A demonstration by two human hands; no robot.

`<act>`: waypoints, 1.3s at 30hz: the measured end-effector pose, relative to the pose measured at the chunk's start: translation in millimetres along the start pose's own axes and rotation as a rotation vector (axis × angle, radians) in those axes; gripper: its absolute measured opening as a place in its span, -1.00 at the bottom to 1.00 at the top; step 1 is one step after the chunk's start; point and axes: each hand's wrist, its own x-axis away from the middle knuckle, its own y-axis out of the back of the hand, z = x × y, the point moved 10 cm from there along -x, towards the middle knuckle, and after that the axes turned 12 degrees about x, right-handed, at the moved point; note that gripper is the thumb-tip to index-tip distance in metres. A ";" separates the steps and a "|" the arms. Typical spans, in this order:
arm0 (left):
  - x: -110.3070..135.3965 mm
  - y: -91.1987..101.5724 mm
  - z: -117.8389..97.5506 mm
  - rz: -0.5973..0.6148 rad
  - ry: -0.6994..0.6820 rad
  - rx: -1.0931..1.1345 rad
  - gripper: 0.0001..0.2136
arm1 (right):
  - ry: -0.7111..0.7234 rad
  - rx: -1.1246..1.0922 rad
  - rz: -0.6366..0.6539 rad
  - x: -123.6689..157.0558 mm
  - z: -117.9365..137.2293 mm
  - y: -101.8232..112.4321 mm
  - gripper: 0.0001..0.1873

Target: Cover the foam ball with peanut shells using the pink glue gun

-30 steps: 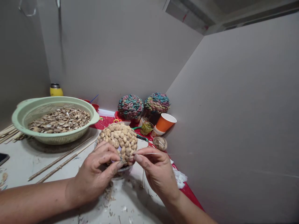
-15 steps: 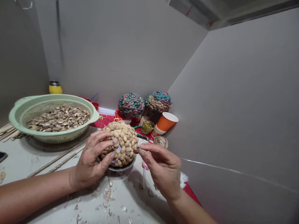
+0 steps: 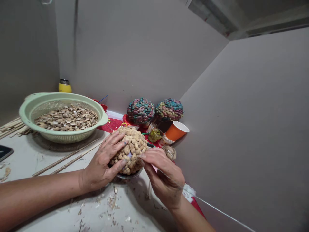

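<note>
A ball covered in peanut shells (image 3: 136, 141) sits in a dark shallow bowl (image 3: 127, 176), and a small purple patch (image 3: 129, 154) shows between its shells. My left hand (image 3: 106, 158) grips the ball's left side, fingers spread over the top and thumb low on the front. At the right side of the ball, my right hand (image 3: 164, 175) pinches a thin dark sliver (image 3: 134, 157) between thumb and forefinger. Its tip points toward the purple patch; whether it touches the ball I cannot tell.
A green colander (image 3: 64, 137) of shell pieces stands left, beside thin sticks (image 3: 65, 158). Behind are two multicoloured balls (image 3: 140, 111), an orange paper cup (image 3: 176, 130), a twine roll (image 3: 169, 152) and a yellow jar (image 3: 64, 87). A phone (image 3: 5, 152) lies far left.
My right hand has shifted left and closer to the ball's front, and the thin sliver now shows at its fingertips. My left hand stays on the ball. The view has swung slightly left.
</note>
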 end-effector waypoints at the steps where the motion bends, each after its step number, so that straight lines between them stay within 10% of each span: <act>1: 0.4 -0.3 -0.9 -0.002 -0.011 0.003 -0.47 | 0.013 0.008 -0.001 0.2 0.8 0.0 -0.56; 39: 1.4 -2.9 -3.7 -0.012 -0.063 -0.012 -0.43 | 0.093 0.157 0.069 -2.3 6.8 -6.9 -0.63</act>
